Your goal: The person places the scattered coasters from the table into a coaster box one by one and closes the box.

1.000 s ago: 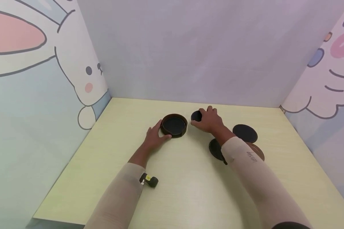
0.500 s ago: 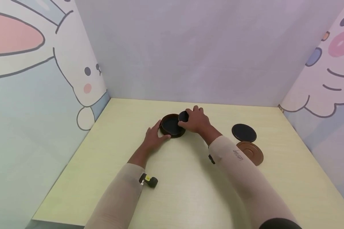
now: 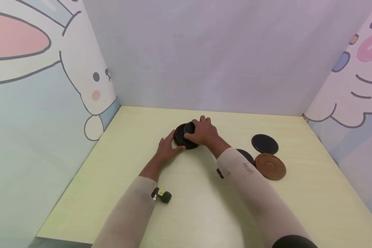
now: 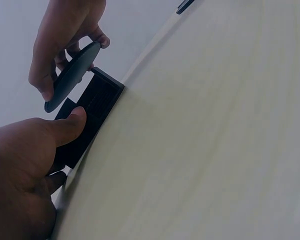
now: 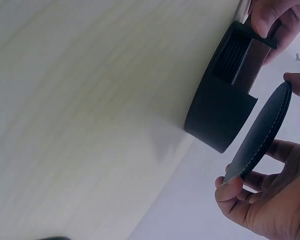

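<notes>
Nearest the head camera, two forearms in beige fitted sleeves [image 3: 125,212] reach forward over a pale yellow, wood-grained table [image 3: 186,213]. A small black wrist device with a yellow label [image 3: 165,197] sticks out beside the left cuff. Further on, to the right, lies a flat brown disc with concentric rings [image 3: 270,167]. Just beside it is a flat black disc [image 3: 247,156], partly hidden by the right sleeve, and a second black disc [image 3: 265,144] lies just behind the brown one.

Beyond the left cuff, the left hand [image 3: 167,148] grips the side of a round, dark, open-topped holder with a notched wall [image 5: 220,107], thumb on the near side; the holder stands on the table towards its back edge. The right hand [image 3: 204,132] pinches a black, leather-look disc with pale edge stitching [image 5: 262,130] between thumb and fingers, tilted above the holder's opening and apart from it.

Behind rises a plain lilac-grey wall [image 3: 198,55], flanked by cartoon-animal panels [image 3: 28,120].
</notes>
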Demonstrator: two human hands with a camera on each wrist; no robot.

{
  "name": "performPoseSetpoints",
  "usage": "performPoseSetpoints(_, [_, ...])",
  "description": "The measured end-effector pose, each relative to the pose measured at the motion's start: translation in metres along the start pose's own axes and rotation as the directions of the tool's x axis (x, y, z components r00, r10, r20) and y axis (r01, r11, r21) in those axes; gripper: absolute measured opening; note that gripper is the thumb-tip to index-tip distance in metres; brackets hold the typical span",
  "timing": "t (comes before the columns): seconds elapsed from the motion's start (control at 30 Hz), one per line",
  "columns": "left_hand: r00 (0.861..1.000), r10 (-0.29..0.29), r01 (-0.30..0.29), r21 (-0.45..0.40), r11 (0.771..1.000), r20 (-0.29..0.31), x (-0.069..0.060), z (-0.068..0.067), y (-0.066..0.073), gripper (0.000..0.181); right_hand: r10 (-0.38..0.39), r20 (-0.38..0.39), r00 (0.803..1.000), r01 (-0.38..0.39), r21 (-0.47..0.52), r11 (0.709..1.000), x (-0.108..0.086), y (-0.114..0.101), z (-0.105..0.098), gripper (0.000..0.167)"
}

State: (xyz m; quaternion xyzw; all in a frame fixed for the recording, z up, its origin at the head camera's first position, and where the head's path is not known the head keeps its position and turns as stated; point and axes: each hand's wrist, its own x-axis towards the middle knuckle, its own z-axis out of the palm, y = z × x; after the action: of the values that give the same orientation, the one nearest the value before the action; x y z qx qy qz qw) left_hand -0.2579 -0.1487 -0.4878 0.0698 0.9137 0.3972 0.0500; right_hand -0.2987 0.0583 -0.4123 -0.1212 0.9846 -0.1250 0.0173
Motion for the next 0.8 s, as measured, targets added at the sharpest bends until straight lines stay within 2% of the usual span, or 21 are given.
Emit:
performPoseSetpoints(0.13, [1.0, -0.001, 0.001, -0.001, 1.0, -0.001, 0.001, 0.0, 0.001, 0.1, 0.002, 0.004, 1.0, -0.002, 0.0, 1.0, 0.0, -0.006, 0.0, 0.078])
performPoseSetpoints(0.6, [0.999, 0.049, -0.048, 0.013, 0.999, -0.024, 0.004, 0.001, 0.001, 0.099, -0.031, 0.005, 1.0, 0.031, 0.002, 1.0, 0.002, -0.022, 0.01, 0.077])
performPoseSetpoints(0.8, [0.999, 0.047, -0.047, 0.013, 0.999, -0.023, 0.005, 0.001, 0.0, 0.099, -0.02, 0.011, 1.0, 0.02, -0.002, 1.0, 0.002, -0.027, 0.013, 0.076])
